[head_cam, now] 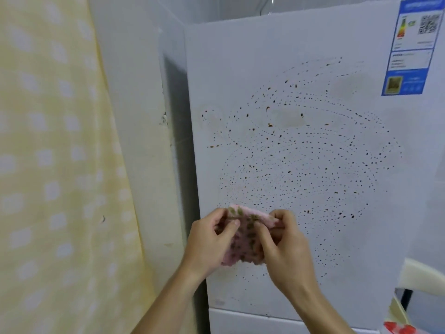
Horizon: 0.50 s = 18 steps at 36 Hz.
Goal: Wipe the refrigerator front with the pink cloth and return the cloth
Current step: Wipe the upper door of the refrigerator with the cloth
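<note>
The white refrigerator front [313,56] fills the middle and right of the view. Curved trails of small brown droplets cover much of its door. A pink cloth [245,239], blotched with brownish-green stains, hangs in front of the lower part of the door. My left hand [209,244] pinches its left edge and my right hand [286,247] grips its right edge. The cloth is bunched between both hands, close to the door; whether it touches the door is unclear.
A yellow curtain with white spots [48,165] hangs at the left, beside a pale wall strip [139,116]. A blue energy label [411,47] sticks to the door's top right. A cream-coloured object [419,276] and red-and-white packaging [399,329] sit at the lower right.
</note>
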Tool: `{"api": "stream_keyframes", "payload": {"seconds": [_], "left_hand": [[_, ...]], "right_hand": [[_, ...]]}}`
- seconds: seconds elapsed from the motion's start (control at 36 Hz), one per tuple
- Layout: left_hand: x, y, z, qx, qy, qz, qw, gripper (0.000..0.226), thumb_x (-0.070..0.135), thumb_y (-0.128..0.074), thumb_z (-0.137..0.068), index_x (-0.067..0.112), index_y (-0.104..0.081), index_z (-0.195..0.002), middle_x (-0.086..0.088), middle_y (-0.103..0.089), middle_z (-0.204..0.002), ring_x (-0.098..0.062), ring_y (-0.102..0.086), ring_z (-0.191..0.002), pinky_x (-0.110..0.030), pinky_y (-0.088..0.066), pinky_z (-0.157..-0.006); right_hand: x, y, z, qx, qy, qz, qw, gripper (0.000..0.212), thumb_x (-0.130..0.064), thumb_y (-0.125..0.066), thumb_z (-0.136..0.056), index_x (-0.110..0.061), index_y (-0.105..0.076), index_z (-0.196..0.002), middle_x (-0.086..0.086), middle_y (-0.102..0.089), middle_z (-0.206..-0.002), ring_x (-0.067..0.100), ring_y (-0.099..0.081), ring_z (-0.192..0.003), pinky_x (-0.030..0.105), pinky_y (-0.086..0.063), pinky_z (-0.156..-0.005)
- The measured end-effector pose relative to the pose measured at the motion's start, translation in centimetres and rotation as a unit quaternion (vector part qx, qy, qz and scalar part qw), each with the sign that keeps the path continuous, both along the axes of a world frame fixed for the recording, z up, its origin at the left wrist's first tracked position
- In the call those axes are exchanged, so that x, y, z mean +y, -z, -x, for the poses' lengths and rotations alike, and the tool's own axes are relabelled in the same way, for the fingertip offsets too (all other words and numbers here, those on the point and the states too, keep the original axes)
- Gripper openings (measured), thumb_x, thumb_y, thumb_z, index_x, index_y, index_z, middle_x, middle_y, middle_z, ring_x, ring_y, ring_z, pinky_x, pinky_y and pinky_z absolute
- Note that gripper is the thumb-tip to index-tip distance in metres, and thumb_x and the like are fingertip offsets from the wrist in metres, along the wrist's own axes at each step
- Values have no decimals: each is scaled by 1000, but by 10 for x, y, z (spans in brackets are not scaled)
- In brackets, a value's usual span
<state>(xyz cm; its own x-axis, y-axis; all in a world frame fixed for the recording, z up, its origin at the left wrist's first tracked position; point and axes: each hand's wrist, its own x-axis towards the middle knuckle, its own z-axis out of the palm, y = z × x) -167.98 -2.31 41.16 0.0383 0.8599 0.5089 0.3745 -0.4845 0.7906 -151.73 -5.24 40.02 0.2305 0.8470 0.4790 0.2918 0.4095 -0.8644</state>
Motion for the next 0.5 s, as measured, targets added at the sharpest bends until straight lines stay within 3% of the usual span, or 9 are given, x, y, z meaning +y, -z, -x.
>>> {"api": "stream_keyframes", "payload": {"seconds": [0.11,0.22,0.28,0.33,0.42,0.5], "left_hand": [[18,-32,13,3,-8,-75,997,20,13,-75,-94,29,-74,-106,20,-76,-97,-5,-72,-95,-20,-55,-86],[48,-62,41,53,-72,-189,978,27,16,-70,-86,28,-71,-110,22,-69,-112,-4,-62,-117,-28,-48,-106],[67,-79,57,72,-137,-259,953,30,16,-63,-81,23,-72,-108,15,-67,-120,-4,-55,-122,-43,-45,-112],[89,-98,73,85,-214,-337,913,32,17,-56,-83,14,-72,-111,2,-65,-127,-19,-53,-124,-50,-44,-111],[117,-130,93,97,-301,-402,859,40,16,-52,-92,8,-64,-129,-11,-57,-145,-34,-48,-137,-45,-35,-120],[139,-161,104,104,-335,-402,846,50,14,-45,-100,7,-47,-150,-11,-39,-165,-32,-28,-155,-39,-16,-129]], "right_hand": [[17,-27,11,-15,32,-79,996,19,-19,-64,-101,-33,-52,-98,-8,-71,-68,14,-66,-53,37,-54,-49],[39,-58,22,-42,87,-159,983,16,-20,-65,-99,-27,-52,-104,-10,-65,-67,12,-65,-61,47,-56,-54],[50,-74,26,-43,107,-186,976,19,-19,-67,-99,-26,-51,-108,-12,-64,-69,11,-64,-62,46,-56,-56],[60,-91,31,-52,118,-219,967,20,-18,-68,-99,-24,-51,-109,-11,-64,-66,10,-62,-56,45,-55,-54],[74,-116,39,-79,129,-260,954,20,-21,-68,-100,-23,-51,-111,-8,-66,-65,12,-63,-53,43,-53,-51],[89,-136,53,-106,132,-291,942,20,-23,-67,-101,-21,-51,-113,-9,-64,-65,12,-60,-50,39,-50,-47]]}}
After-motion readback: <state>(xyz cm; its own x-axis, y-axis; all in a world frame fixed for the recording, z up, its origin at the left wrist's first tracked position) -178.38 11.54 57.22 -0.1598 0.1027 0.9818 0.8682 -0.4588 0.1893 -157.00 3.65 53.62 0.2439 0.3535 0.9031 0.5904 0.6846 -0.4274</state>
